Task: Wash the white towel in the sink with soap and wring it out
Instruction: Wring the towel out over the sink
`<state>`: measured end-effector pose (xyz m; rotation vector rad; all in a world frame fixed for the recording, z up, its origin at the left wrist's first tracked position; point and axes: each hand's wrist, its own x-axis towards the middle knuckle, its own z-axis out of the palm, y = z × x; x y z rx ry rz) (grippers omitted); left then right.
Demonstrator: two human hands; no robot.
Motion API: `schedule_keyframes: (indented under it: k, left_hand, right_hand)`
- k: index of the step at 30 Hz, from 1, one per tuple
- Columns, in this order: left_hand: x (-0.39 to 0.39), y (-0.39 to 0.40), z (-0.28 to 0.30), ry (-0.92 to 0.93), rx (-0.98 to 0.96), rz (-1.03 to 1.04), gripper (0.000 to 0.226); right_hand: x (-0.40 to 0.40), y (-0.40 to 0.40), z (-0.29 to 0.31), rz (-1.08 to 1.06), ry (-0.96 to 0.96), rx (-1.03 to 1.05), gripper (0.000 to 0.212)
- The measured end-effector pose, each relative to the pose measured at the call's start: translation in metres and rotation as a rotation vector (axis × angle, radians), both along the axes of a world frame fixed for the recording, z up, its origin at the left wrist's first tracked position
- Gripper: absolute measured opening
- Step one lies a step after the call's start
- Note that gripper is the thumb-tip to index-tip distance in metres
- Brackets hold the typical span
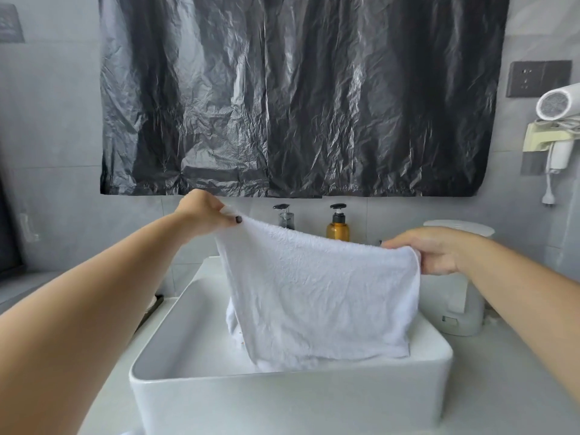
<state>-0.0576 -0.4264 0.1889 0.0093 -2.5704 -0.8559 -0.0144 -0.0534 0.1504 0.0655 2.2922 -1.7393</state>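
left hand (204, 211) and right hand (439, 251) each pinch a top corner of the white towel (317, 293) over the sink (282, 394). it looks dry; washing, soap and wringing seem left.

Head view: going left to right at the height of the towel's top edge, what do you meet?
Left hand pinching the towel corner → clear pump bottle → amber pump bottle → right hand gripping the other corner; the white towel spans between the hands above the sink.
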Motion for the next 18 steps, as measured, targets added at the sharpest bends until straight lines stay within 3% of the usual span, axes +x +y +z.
schedule_keyframes:
  k: [3, 7, 10, 14, 18]
  left_hand:
    - [-0.003, 0.004, -0.002, -0.019, 0.164, 0.078, 0.042]
    - [-0.004, 0.005, -0.005, -0.103, 0.612, 0.034, 0.044]
    - [-0.005, 0.001, -0.006, -0.101, 0.890, -0.039, 0.031]
    - [-0.004, 0.002, -0.006, -0.034, 0.971, -0.163, 0.031]
    - [0.000, 0.009, -0.003, 0.093, 1.047, -0.195, 0.026]
  right_hand:
    - [0.006, -0.004, -0.002, 0.112, -0.047, 0.205, 0.023]
    - [0.012, -0.004, 0.010, 0.136, 0.022, 0.284, 0.010]
    - [0.011, 0.001, 0.017, 0.086, 0.114, 0.295, 0.009]
    - [0.008, 0.009, 0.020, 0.017, 0.216, 0.231, 0.020]
    - [0.011, 0.012, 0.026, -0.068, 0.374, 0.494, 0.017]
